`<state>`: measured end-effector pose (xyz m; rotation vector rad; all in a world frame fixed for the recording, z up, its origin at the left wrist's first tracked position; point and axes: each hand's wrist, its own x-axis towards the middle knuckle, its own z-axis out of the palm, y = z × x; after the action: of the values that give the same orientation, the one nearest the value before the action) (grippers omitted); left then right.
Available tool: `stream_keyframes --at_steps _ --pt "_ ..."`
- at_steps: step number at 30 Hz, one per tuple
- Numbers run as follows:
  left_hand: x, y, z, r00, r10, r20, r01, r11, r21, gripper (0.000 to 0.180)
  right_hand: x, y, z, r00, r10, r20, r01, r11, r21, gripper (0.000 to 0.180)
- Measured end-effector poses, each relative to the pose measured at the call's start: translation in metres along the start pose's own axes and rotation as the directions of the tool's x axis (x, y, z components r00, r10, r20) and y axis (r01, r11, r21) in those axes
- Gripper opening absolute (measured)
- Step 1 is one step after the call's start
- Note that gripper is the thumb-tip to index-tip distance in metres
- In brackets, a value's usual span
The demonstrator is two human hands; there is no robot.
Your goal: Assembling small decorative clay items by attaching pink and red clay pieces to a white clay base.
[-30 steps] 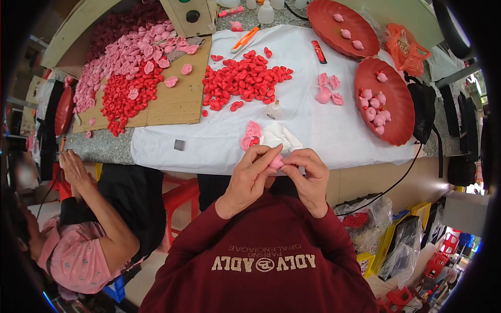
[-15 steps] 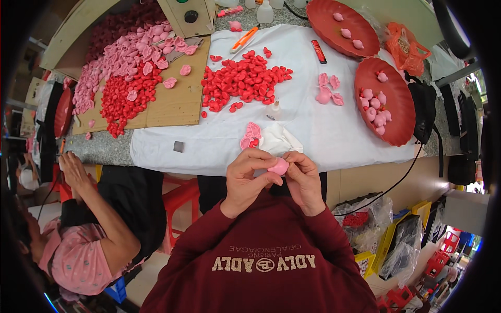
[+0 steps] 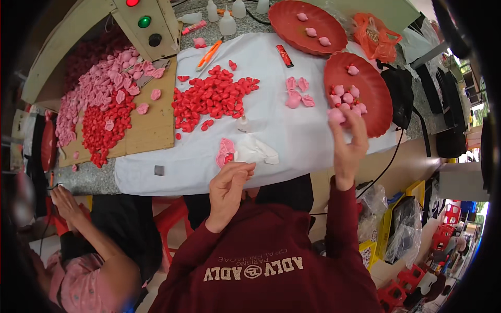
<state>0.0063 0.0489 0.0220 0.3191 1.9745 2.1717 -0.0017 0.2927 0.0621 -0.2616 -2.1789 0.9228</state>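
Observation:
My right hand (image 3: 350, 146) pinches a round pink piece (image 3: 336, 116) with a small tip, at the near rim of a scalloped red plate (image 3: 373, 88). Several similar pink balls (image 3: 347, 97) lie in that plate, some with red bits. Held low by the cloth's front edge, my left hand (image 3: 227, 190) has its fingers curled together, and nothing shows in them. Just beyond it are folded pink pieces (image 3: 224, 148) with a red piece, a crumpled white tissue (image 3: 257, 150) and a small clear bottle (image 3: 243, 124).
Red pieces (image 3: 214, 99) are heaped on the white cloth (image 3: 292, 135). More pink and red parts cover cardboard (image 3: 159, 115) at left. Behind are an orange cutter (image 3: 210, 53), white squeeze bottles (image 3: 227, 24) and another red plate (image 3: 334, 44). A co-worker's hand (image 3: 68, 203) is at far left.
My hands have parted. The right one has carried the pink ball right to the near plate, while the left stays near the cloth's front edge, fingers curled. The view has shifted.

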Motion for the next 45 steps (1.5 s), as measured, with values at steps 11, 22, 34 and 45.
stream_keyframes --at_steps 11,22,34,45 --pt "0.005 0.010 -0.018 0.997 0.027 -0.070 -0.022 0.997 0.074 0.021 -0.015 -0.006 0.052 0.930 -0.085 0.356 0.006 0.976 0.218 0.023" --pt "0.040 0.010 -0.065 0.905 0.351 -0.242 -0.099 0.726 0.681 0.016 -0.024 -0.036 0.103 0.837 -0.111 0.536 -0.037 0.966 0.258 0.025" --pt "0.028 0.010 -0.037 0.997 0.044 -0.065 0.019 0.664 0.747 0.047 -0.031 -0.019 0.088 0.907 -0.032 0.421 -0.064 0.975 0.213 0.024" --pt "0.016 0.014 -0.052 0.986 -0.135 -0.099 0.116 0.978 -0.174 0.047 -0.038 -0.025 0.084 0.907 0.030 0.419 -0.147 0.957 0.250 0.034"
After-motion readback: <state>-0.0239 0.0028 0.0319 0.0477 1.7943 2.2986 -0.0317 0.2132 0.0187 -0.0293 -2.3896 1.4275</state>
